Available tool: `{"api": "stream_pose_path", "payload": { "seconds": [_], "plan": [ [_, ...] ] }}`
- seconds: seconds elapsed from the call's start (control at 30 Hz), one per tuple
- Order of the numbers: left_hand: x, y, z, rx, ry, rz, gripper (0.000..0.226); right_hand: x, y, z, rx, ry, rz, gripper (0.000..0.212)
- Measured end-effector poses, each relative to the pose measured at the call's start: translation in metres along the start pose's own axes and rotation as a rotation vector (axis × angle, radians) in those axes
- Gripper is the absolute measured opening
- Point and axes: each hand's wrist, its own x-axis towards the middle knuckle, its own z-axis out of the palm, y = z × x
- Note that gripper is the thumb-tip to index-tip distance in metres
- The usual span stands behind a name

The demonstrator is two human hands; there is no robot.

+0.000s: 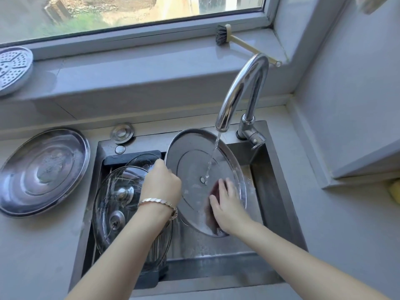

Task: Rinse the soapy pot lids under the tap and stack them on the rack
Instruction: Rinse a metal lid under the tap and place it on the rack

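While water from the tap (244,89) struck the steel lid (192,163) just above its fingers, I saw the right hand (227,205), fingers straight, pressing a red cloth (213,191) on it. The left hand (161,182) gripped the lid's rim in curled fingers.

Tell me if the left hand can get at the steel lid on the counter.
Probably not yet: the left hand grips the tilted lid under the tap. Otherwise the counter lid lies uncovered nearby.
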Motion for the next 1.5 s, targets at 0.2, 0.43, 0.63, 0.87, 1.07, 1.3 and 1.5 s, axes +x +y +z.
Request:
{"api": "stream_pose_path", "payload": {
  "seconds": [0.2,0.43,0.63,0.87,1.07,1.3,1.5],
  "plan": [
    [-0.015,-0.024,0.027,-0.243,-0.007,0.034,0.023,0.047,-0.044,-0.009,-0.058,0.333,-0.037,0.074],
    [0.003,-0.038,0.027,-0.678,0.143,0.056,0.017,0.015,-0.051,-0.005,-0.291,0.192,-0.956,0.066],
    [-0.015,-0.04,0.033,-0.663,0.155,0.193,0.05,0.05,-0.04,-0.048,-0.378,0.402,-0.541,0.07],
    [-0.012,-0.037,0.033,-0.613,0.185,0.195,0.04,0.038,-0.04,-0.029,-0.423,0.348,-0.819,0.067],
    [-0.014,-0.032,0.034,-0.576,0.231,0.161,0.042,0.027,-0.043,-0.016,-0.308,0.319,-0.753,0.066],
    [-0.013,-0.039,0.027,-0.546,0.274,0.156,0.041,0.05,-0.021,-0.051,-0.384,0.408,-0.562,0.076],
    [-0.013,-0.028,0.024,-0.506,0.445,0.159,0.038,0.028,-0.007,-0.032,-0.2,0.399,-0.162,0.073]
  ]
}}
